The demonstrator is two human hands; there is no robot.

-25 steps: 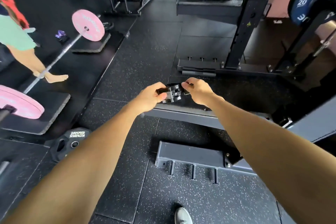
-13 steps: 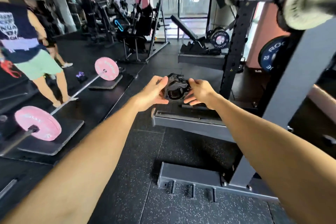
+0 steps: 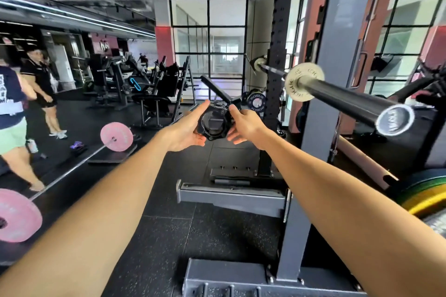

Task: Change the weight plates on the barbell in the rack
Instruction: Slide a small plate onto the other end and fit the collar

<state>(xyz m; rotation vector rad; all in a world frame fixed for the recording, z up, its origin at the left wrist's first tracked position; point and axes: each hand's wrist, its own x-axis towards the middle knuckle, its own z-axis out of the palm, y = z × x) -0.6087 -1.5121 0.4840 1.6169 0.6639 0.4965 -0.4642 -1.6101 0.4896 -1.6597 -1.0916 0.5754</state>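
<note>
Centre of frame: both arms are extended forward, with a black barbell collar [image 3: 215, 122] held between the two hands. The left hand [image 3: 185, 131] cups the collar's left side, fingers mostly straight along it, thumb beneath. The right hand [image 3: 246, 125] presses its right side with extended fingers, the index at the top edge.

Upper right: the barbell [image 3: 347, 99] lies in the rack [image 3: 321, 108], its dark sleeve pointing toward the camera. One small pale weight plate [image 3: 304, 81] sits on the sleeve against the rack upright; the sleeve in front of it is bare. The collar is well apart from the sleeve.

Lower left: a second bar with pink plates [image 3: 116, 137] rests on the floor. Far left: two persons stand.
</note>
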